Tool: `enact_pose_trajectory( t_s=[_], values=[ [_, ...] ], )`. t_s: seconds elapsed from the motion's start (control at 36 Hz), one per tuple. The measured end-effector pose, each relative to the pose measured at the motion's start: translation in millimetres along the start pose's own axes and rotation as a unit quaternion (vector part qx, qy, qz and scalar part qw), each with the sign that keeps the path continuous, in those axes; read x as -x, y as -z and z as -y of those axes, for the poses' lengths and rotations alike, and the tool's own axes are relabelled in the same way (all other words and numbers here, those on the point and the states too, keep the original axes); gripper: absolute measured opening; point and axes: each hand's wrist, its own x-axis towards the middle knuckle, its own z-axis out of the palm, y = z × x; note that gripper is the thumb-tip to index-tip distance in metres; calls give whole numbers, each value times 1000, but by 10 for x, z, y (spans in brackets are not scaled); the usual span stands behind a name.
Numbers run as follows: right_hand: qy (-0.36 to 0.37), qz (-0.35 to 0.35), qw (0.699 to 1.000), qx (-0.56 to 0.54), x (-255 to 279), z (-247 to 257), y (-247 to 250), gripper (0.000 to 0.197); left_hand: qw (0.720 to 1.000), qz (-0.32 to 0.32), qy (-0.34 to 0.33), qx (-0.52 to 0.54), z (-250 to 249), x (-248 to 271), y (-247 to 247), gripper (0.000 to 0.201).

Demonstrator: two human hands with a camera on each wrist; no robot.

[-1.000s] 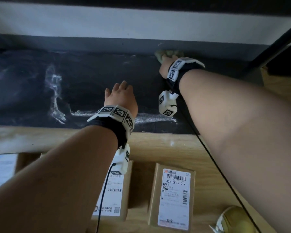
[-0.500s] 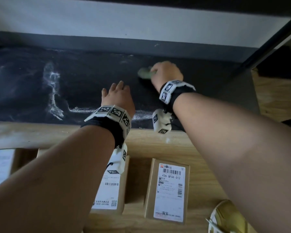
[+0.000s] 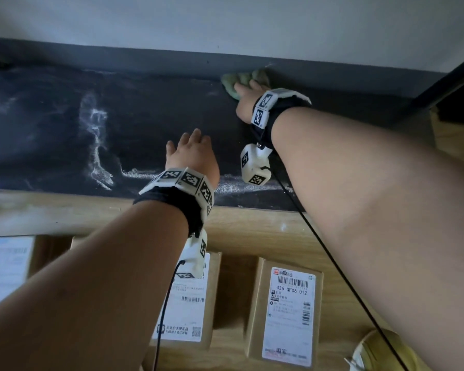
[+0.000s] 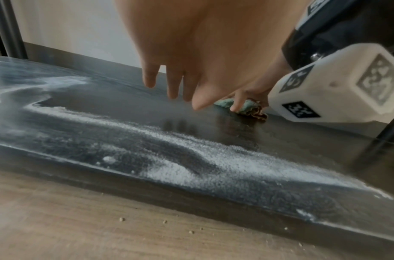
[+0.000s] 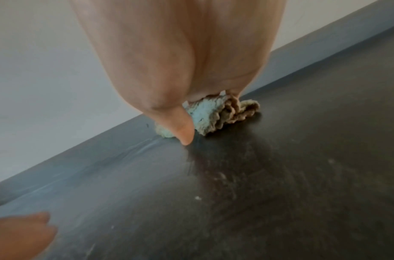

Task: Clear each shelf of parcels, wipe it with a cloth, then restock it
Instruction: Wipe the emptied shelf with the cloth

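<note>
A dark shelf [image 3: 51, 124] is bare of parcels and streaked with white powder [image 3: 239, 186]. My right hand [image 3: 248, 95] grips a crumpled green and tan cloth [image 3: 241, 79] and presses it down at the shelf's rear edge, against the wall. In the right wrist view the thumb tip touches the shelf beside the cloth [image 5: 209, 114]; the fingers are hidden over it. My left hand [image 3: 190, 151] is spread over the middle of the shelf near its front, fingers straight and holding nothing. In the left wrist view its fingertips [image 4: 172, 91] hang just above the surface.
Three labelled cardboard parcels lie on the wooden floor below the shelf front: one on the right [image 3: 289, 311], one under my left forearm [image 3: 188, 303], one at the left edge [image 3: 6, 263]. A dark shelf post [image 3: 445, 76] stands at the right. A yellow object [image 3: 378, 352] lies at bottom right.
My right hand drew the cloth forward and left across the shelf, then pushed it back to the rear edge. The left hand has stayed nearly still.
</note>
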Motion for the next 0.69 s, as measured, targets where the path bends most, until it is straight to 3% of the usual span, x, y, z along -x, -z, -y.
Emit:
enact_pose_trajectory(
  t_s=[0.11,0.42,0.69],
  values=[
    [41,39,998,-8,101,65,26,57,1000,2,9,8,9,30,6,64],
    [8,-47,993,-107,731,75,-306,32,1000,6,1,16,19,289,77,63],
    [-2,-109,993,-40,1356,-73,-683,18,999,32,-20,-19,66,552,7,57]
  ],
)
